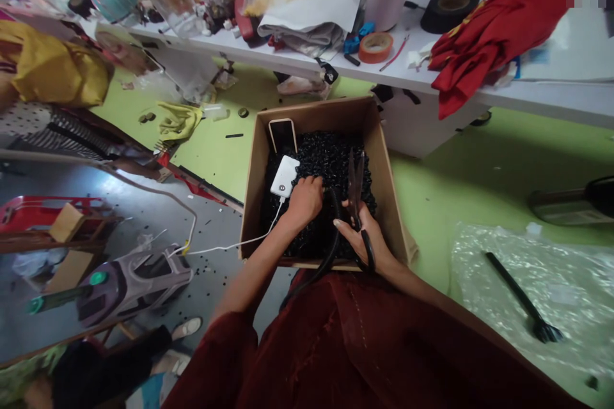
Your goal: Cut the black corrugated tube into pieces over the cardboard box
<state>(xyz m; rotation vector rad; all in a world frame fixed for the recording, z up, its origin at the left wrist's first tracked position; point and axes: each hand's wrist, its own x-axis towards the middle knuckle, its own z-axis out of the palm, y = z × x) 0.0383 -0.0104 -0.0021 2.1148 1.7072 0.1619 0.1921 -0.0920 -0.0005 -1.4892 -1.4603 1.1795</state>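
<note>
A cardboard box [384, 160] in front of me holds a heap of small black pieces [321, 147]. Over the heap my left hand [307, 199] is closed, its fingers curled at the end of a black ribbed tube [337, 223]. That tube bends down between my hands and over the box's near edge onto my lap. In my right hand [371, 239] is a pair of scissors [355, 182], blades pointing away from me and slightly apart. Left of the heap lie a white power bank [284, 176] with a cable, and a phone [283, 135] leaning at the back.
A white shelf [407, 70] with tape rolls, bags and red cloth [499, 25] runs behind the box. Clear plastic [518, 268] with a black strip on it lies right. The white cable [225, 247] crosses the box's left edge. Another person's legs [119, 358] show lower left.
</note>
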